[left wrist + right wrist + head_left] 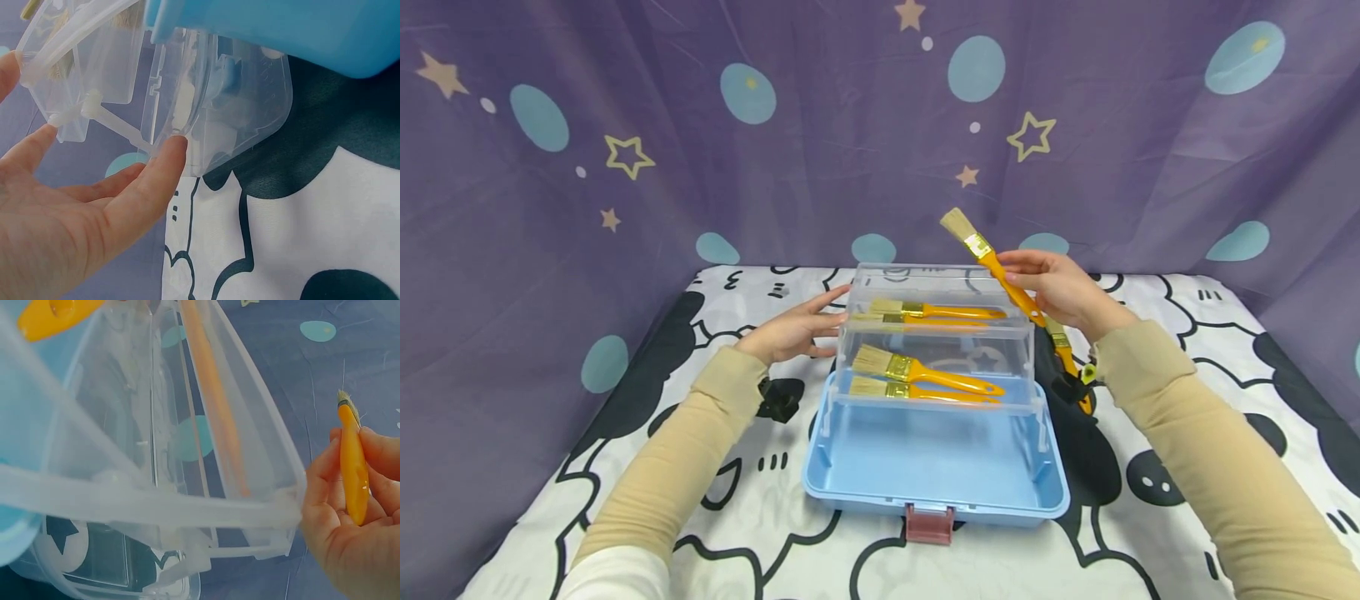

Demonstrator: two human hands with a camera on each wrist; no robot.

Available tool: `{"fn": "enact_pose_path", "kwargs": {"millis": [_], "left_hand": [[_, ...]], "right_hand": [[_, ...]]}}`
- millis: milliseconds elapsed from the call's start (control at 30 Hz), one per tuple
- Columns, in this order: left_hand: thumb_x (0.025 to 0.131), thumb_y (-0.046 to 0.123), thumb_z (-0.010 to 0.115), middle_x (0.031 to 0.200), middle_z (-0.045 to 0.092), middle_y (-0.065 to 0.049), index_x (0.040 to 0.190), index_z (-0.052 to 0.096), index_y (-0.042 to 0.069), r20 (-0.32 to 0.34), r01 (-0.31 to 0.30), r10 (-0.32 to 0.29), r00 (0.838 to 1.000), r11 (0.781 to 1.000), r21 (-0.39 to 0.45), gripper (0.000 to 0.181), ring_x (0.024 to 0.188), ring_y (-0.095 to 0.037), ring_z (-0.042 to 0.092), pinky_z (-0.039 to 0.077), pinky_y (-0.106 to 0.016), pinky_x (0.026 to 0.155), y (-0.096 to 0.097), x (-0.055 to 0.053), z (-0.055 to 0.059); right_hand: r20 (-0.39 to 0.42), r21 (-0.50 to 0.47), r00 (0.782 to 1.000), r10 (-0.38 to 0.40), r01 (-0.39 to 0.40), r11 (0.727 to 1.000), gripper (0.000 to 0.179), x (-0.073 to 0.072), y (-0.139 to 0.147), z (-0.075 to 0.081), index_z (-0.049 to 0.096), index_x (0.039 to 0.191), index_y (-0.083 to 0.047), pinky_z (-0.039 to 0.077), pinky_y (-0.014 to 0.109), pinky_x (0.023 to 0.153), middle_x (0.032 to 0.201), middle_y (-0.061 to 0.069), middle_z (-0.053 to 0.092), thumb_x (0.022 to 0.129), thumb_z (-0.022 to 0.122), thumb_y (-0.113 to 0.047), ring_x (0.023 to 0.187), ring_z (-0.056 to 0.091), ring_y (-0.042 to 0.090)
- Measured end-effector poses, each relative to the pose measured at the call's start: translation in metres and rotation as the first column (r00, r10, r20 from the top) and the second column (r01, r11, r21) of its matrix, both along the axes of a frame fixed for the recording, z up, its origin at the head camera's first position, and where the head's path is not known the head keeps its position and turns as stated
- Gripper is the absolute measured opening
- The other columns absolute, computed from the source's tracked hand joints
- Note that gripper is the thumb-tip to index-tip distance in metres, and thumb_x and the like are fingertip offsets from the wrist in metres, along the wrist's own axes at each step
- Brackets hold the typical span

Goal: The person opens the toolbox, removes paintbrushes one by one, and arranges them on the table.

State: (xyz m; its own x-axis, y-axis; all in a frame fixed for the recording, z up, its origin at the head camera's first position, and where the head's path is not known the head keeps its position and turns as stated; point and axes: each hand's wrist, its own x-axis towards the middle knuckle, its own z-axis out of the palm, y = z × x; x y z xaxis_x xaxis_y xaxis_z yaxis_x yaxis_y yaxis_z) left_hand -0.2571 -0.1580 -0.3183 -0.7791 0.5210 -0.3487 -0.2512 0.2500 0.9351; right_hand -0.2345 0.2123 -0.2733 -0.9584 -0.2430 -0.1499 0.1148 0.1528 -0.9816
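Note:
An open blue toolbox [932, 467] with clear stepped trays [1018, 354] sits in the middle. Two paintbrushes with orange handles [951, 372] lie in the lower tray, and two more [955, 312] in the upper one. My right hand [1063, 287] pinches another paintbrush [1011, 287] by its handle, bristles up and to the left, above the trays' right end. The right wrist view shows that paintbrush [354, 462] between thumb and fingers. At the trays' left end, my left hand [793, 332] has its fingers spread, fingertips against the clear plastic.
One more paintbrush [1066, 354] lies right of the toolbox, partly hidden by a black wrist strap [1071, 387]. A reddish latch [929, 525] hangs at the box's front. The patterned tablecloth [760, 533] reaches back to a purple curtain [850, 167].

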Motion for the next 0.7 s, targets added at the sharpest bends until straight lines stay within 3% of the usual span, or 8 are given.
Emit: {"fn": "enact_pose_path", "kwargs": {"millis": [200,300,467,700], "left_hand": [[0.100,0.025,0.047,0.157,0.017,-0.008,0.152,0.006,0.039,0.000,0.007,-0.007,1.000,1.000,0.002,0.068,0.143,-0.039,0.014,0.025,-0.059,0.109,0.000,0.001,0.001],[0.100,0.025,0.047,0.158,0.014,-0.008,0.152,0.006,0.039,-0.003,0.010,-0.010,1.000,1.000,-0.002,0.068,0.143,-0.039,0.013,0.026,-0.059,0.109,0.000,0.000,0.001],[0.100,0.025,0.048,0.157,0.017,-0.008,0.152,0.006,0.039,-0.002,0.003,-0.003,1.000,1.000,0.000,0.068,0.143,-0.039,0.015,0.026,-0.059,0.109,0.000,0.000,0.000],[0.100,0.025,0.047,0.155,0.024,-0.008,0.152,0.006,0.039,0.005,0.004,-0.004,1.000,1.000,0.014,0.068,0.142,-0.038,0.020,0.025,-0.059,0.109,0.000,0.001,0.001]], "right_hand": [[-0.001,0.021,1.000,-0.006,0.006,1.000,0.044,0.003,0.009,0.001,0.043,0.140,-0.011,0.026,0.047,0.112,0.129,-0.002,0.047,0.098,0.052,-0.017,0.131,0.034,0.024],[-0.006,0.017,1.000,-0.008,0.008,1.000,0.035,0.004,0.016,0.002,0.051,0.132,-0.018,0.035,0.042,0.106,0.122,-0.005,0.051,0.097,0.053,-0.017,0.123,0.042,0.019],[-0.023,-0.047,1.000,-0.008,0.007,0.999,0.019,0.007,0.025,0.005,0.064,0.104,-0.031,0.050,0.025,0.078,0.098,-0.012,0.060,0.094,0.058,-0.016,0.097,0.055,0.009],[-0.020,-0.086,1.000,-0.022,0.020,0.996,0.018,0.008,0.034,0.004,0.065,0.102,-0.031,0.049,0.023,0.079,0.104,-0.010,0.056,0.093,0.060,-0.016,0.104,0.049,0.012]]}}
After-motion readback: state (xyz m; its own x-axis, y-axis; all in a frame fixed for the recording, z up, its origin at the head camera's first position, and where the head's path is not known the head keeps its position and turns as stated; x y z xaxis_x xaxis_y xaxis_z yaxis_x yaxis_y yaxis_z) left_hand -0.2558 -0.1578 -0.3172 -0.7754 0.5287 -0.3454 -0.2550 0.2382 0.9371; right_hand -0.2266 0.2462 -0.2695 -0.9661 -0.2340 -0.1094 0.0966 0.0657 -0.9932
